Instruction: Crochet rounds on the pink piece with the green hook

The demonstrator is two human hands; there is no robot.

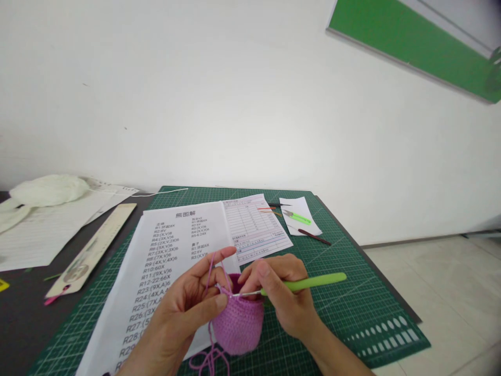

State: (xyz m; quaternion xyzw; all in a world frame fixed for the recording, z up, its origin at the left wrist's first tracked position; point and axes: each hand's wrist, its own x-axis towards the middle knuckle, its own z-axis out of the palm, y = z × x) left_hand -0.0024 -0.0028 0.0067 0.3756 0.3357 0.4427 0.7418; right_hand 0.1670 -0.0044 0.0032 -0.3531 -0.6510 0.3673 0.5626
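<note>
A pink-purple crocheted piece (pixel 239 326), cup-shaped with its opening upward, is held over the table in the head view. My left hand (pixel 183 297) pinches its rim between thumb and fingers, and the raised index finger carries a strand of pink yarn (pixel 211 269). My right hand (pixel 279 287) grips a crochet hook (pixel 317 281) with a light green handle. The hook's metal shaft lies across the rim, its tip at the edge stitches beside my left thumb. Loose yarn (pixel 211 360) hangs below the piece in loops.
Beneath lies a green cutting mat (pixel 336 308) with a printed pattern sheet (pixel 156 261) and a form (pixel 254 224). Farther back, green thread snips (pixel 299 217) and a dark red hook (pixel 314 236) rest by white paper. To the left are a ruler (pixel 94 245) and white yarn (pixel 50 189).
</note>
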